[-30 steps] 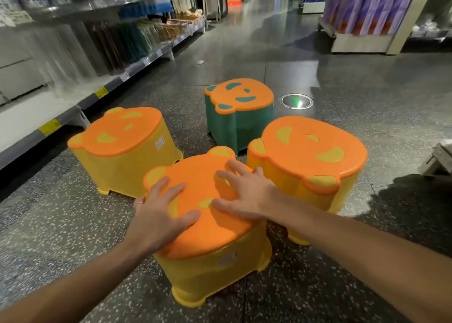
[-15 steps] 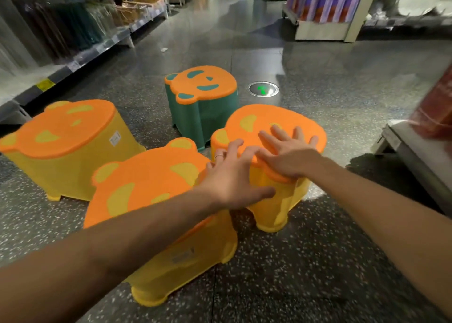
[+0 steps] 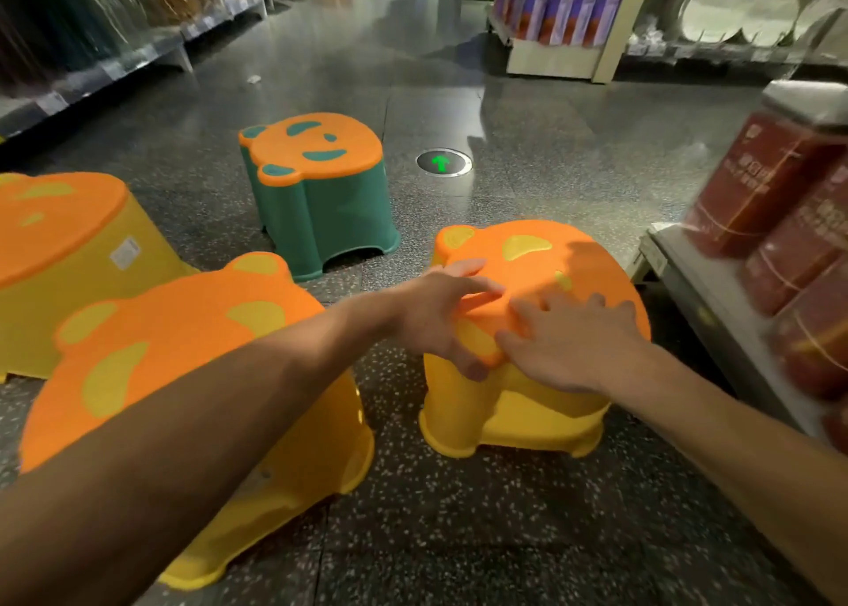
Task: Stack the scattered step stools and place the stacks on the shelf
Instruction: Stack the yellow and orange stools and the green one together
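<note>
Hands: left hand (image 3: 440, 316) now pinches the near rim of the right yellow stool (image 3: 541, 256) (thumb under, fingers on top); 0.5 s ago it lay open. The right hand (image 3: 573, 344) stays spread flat on top. The stool stands on the floor (image 3: 459, 536), near the green stool (image 3: 321, 220).

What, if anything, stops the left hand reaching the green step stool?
Likely yes: only open floor separates left hand from green step stool, though it grips the rightmost yellow stool.

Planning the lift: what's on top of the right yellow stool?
Left hand grips the yellow stool at its edge; right hand lies flat. Seat beneath them is hidden.
</note>
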`<state>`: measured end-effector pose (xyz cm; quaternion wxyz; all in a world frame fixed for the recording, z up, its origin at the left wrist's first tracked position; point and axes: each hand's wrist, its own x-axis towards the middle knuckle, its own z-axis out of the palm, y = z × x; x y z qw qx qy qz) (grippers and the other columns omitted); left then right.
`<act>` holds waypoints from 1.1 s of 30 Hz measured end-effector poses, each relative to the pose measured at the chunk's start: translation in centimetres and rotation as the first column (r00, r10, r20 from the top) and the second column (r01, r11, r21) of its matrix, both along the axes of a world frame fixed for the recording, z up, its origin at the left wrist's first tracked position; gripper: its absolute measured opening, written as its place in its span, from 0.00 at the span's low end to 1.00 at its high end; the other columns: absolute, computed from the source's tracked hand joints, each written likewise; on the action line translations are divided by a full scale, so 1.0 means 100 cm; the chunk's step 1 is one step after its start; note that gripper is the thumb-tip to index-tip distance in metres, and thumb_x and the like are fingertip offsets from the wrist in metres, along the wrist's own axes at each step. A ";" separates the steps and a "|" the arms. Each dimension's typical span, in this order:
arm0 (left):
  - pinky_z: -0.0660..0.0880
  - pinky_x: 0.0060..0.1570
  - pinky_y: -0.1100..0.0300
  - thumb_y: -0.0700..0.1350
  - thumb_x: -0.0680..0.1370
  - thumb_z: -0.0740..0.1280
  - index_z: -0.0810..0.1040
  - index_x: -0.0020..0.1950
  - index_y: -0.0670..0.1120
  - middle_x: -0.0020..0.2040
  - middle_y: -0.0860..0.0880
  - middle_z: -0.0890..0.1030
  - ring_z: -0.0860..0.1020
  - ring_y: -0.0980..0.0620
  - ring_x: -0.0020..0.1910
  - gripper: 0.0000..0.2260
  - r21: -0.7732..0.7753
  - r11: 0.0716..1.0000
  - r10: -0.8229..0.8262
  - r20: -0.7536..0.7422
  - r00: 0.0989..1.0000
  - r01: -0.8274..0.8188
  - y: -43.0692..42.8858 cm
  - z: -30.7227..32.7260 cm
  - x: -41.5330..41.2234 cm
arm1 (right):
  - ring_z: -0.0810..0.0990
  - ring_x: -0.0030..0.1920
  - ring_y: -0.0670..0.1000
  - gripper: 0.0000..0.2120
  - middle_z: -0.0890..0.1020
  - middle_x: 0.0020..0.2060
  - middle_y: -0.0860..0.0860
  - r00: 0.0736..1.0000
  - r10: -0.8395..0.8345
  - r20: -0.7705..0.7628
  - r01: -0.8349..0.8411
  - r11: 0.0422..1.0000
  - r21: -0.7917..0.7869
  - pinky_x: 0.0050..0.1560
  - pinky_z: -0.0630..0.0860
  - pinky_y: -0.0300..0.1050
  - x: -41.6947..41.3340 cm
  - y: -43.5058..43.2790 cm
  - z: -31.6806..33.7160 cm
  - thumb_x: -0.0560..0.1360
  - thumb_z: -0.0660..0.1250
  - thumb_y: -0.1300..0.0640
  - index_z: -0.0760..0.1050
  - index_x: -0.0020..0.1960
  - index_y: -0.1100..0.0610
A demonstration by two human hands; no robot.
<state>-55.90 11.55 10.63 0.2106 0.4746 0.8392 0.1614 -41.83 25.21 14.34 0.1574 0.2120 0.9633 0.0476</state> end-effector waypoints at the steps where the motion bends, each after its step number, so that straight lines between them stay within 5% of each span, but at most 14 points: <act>1: 0.55 0.80 0.46 0.63 0.61 0.81 0.64 0.80 0.63 0.85 0.51 0.51 0.53 0.46 0.83 0.49 -0.019 0.998 -0.054 -0.019 0.998 0.053 0.000 0.004 -0.005 | 0.66 0.71 0.67 0.29 0.69 0.75 0.52 0.999 0.023 -0.028 -0.022 1.000 0.016 0.65 0.62 0.67 0.003 -0.001 0.000 0.79 0.46 0.33 0.65 0.76 0.43; 5: 0.55 0.80 0.46 0.52 0.72 0.77 0.65 0.78 0.67 0.85 0.54 0.53 0.53 0.48 0.83 0.37 -0.117 0.990 -0.097 -0.139 0.985 0.081 -0.009 0.015 -0.033 | 0.68 0.70 0.64 0.27 0.72 0.71 0.51 0.959 0.054 -0.277 -0.082 0.993 -0.089 0.64 0.64 0.67 -0.011 0.011 -0.015 0.80 0.51 0.35 0.70 0.73 0.46; 9: 0.58 0.77 0.35 0.48 0.73 0.63 0.67 0.77 0.67 0.85 0.53 0.51 0.53 0.39 0.83 0.32 -0.018 0.986 0.159 -0.230 0.960 -0.167 -0.004 0.017 -0.022 | 0.66 0.73 0.64 0.28 0.67 0.78 0.50 0.879 -0.011 -0.476 -0.092 0.977 -0.194 0.69 0.65 0.62 -0.060 0.066 -0.017 0.80 0.55 0.35 0.66 0.77 0.44; 13: 0.53 0.74 0.25 0.68 0.77 0.56 0.60 0.79 0.63 0.85 0.54 0.37 0.41 0.37 0.82 0.31 0.125 0.917 0.398 -0.270 0.877 -0.378 0.015 0.002 0.037 | 0.55 0.79 0.65 0.33 0.55 0.82 0.43 0.937 0.060 -0.345 -0.136 0.970 -0.199 0.74 0.55 0.71 -0.115 0.112 -0.017 0.77 0.55 0.29 0.57 0.80 0.37; 17: 0.70 0.63 0.30 0.75 0.77 0.47 0.47 0.82 0.61 0.82 0.57 0.30 0.49 0.35 0.81 0.37 0.049 0.929 0.343 -0.481 0.807 -0.366 0.013 -0.001 0.068 | 0.44 0.82 0.65 0.38 0.49 0.83 0.40 0.969 0.106 -0.223 -0.149 0.972 -0.184 0.70 0.40 0.79 -0.133 0.122 -0.028 0.73 0.51 0.22 0.51 0.80 0.32; 20: 0.76 0.61 0.37 0.76 0.76 0.47 0.46 0.83 0.61 0.82 0.58 0.30 0.52 0.33 0.79 0.38 -0.020 0.944 0.284 -0.457 0.843 -0.329 0.006 -0.002 0.076 | 0.52 0.80 0.65 0.38 0.50 0.82 0.39 0.965 0.101 -0.244 -0.148 0.972 -0.184 0.71 0.54 0.74 -0.120 0.121 -0.034 0.73 0.49 0.21 0.50 0.79 0.32; 24: 0.62 0.74 0.32 0.77 0.73 0.48 0.53 0.81 0.62 0.83 0.54 0.32 0.45 0.32 0.80 0.39 0.030 0.943 0.327 -0.278 0.903 -0.332 0.009 -0.002 0.069 | 0.62 0.73 0.64 0.37 0.58 0.79 0.39 0.949 -0.013 -0.315 -0.043 0.984 -0.173 0.68 0.64 0.68 -0.080 0.104 -0.027 0.71 0.50 0.20 0.57 0.76 0.34; 28: 0.57 0.76 0.35 0.73 0.74 0.59 0.64 0.77 0.63 0.86 0.52 0.45 0.46 0.37 0.82 0.33 0.089 0.960 0.280 -0.216 0.935 -0.267 0.012 0.001 0.053 | 0.64 0.71 0.68 0.40 0.60 0.79 0.50 0.935 -0.183 -0.305 0.142 0.978 -0.152 0.66 0.64 0.67 -0.018 0.076 -0.027 0.73 0.49 0.23 0.57 0.79 0.41; 30: 0.57 0.75 0.32 0.74 0.70 0.57 0.66 0.75 0.65 0.86 0.52 0.50 0.48 0.36 0.83 0.34 0.101 0.973 0.224 -0.241 0.944 -0.205 0.009 0.004 0.048 | 0.66 0.69 0.68 0.40 0.61 0.77 0.53 0.930 -0.210 -0.302 0.185 0.977 -0.109 0.64 0.64 0.65 0.011 0.065 -0.025 0.74 0.48 0.24 0.55 0.80 0.44; 33: 0.58 0.73 0.28 0.73 0.71 0.55 0.68 0.74 0.64 0.86 0.52 0.45 0.47 0.33 0.82 0.33 0.085 0.967 0.256 -0.253 0.933 -0.242 0.011 0.007 0.049 | 0.60 0.73 0.67 0.39 0.57 0.80 0.52 0.935 -0.171 -0.311 0.125 0.979 -0.160 0.68 0.61 0.68 0.030 0.069 -0.023 0.74 0.51 0.25 0.54 0.80 0.41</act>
